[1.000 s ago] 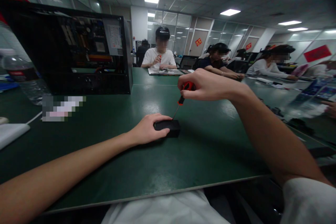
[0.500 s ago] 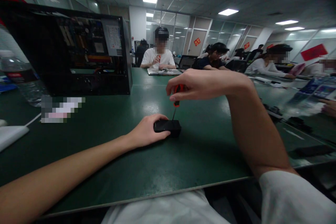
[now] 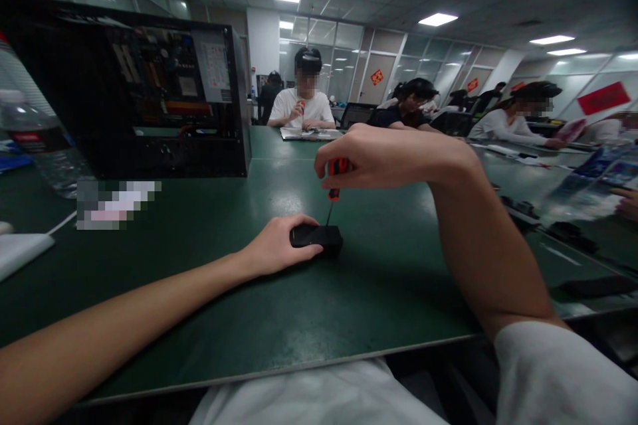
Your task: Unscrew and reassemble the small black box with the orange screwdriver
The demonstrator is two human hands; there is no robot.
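Note:
A small black box-shaped device [image 3: 326,239] lies on the green table, and my left hand [image 3: 279,246] grips it from the left with thumb and fingers on either side. Above it, my right hand [image 3: 356,158] is closed around the red and black handle of a screwdriver [image 3: 334,192]. The thin shaft points down, nearly upright, and its tip meets the top of the device near the far edge. Whether the tip sits in a screw is too small to tell.
An open black computer case [image 3: 199,153] stands at the back left, beside a plastic water bottle [image 3: 47,146]. A white object [image 3: 22,255] with a cable lies at the left edge. Black parts [image 3: 568,236] lie on the right. A person [image 3: 304,106] sits across the green table [image 3: 279,325].
The view has shifted slightly. My right hand stays on the screwdriver, its fingers barely changed, and my left hand keeps hold of the black device in the same place.

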